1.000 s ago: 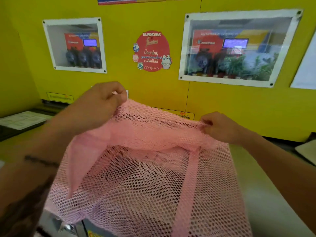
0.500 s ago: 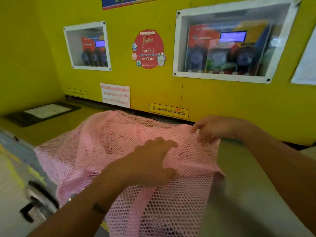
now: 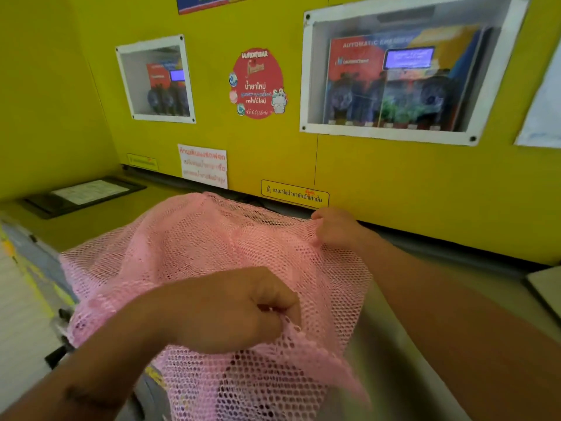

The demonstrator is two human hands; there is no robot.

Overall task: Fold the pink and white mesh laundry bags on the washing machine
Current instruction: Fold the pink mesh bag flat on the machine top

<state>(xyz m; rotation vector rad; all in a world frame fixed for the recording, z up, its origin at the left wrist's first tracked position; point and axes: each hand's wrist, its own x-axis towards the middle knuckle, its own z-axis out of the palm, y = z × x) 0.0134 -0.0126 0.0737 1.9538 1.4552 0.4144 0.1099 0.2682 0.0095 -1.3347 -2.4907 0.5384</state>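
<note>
A pink mesh laundry bag (image 3: 194,253) lies spread and rumpled over the top of the washing machine (image 3: 394,344), its near part hanging over the front edge. My left hand (image 3: 230,311) is closed on a pinch of the mesh near the bag's front right. My right hand (image 3: 334,227) grips the bag's far right corner, close to the yellow wall. No white bag is in view.
A yellow wall (image 3: 364,177) with two framed windows, a red round sticker (image 3: 258,83) and paper notices rises right behind the machine. A black tray with a paper sheet (image 3: 85,192) lies at far left. A flat pale object (image 3: 546,287) sits at the right edge.
The bag has come down from being held up in the air onto the machine top. My left hand went from lying flat on the mesh to pinching it.
</note>
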